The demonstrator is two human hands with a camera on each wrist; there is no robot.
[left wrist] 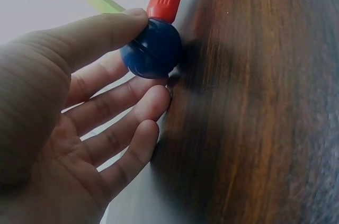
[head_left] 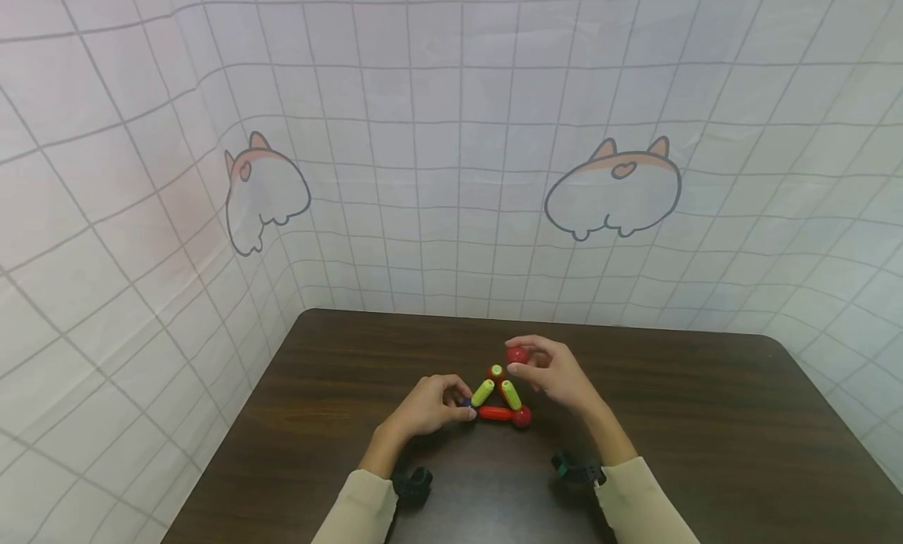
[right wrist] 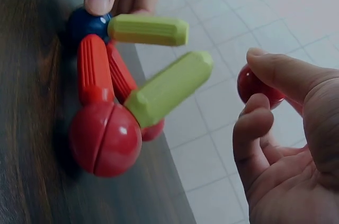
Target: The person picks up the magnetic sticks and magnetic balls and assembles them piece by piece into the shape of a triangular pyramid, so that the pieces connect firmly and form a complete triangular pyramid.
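A small frame of building rods and balls stands on the table. Its front red rod [head_left: 495, 412] joins a blue ball [left wrist: 153, 49] at the left to a red ball [head_left: 521, 416] at the right. Another red ball [right wrist: 153, 130] shows partly at the back. Yellow-green rods [head_left: 483, 393] rise from the balls, leaning inward, with free upper ends. My left hand [head_left: 433, 405] pinches the blue ball between thumb and fingers. Above the frame, at its right, my right hand [head_left: 557, 374] pinches a loose red ball [right wrist: 259, 87], apart from the rods.
The dark wooden table [head_left: 705, 426] reaches back to a white grid-patterned curtain [head_left: 423, 175] with cartoon drawings. Black devices sit at the left wrist [head_left: 412, 487] and right wrist [head_left: 578, 469].
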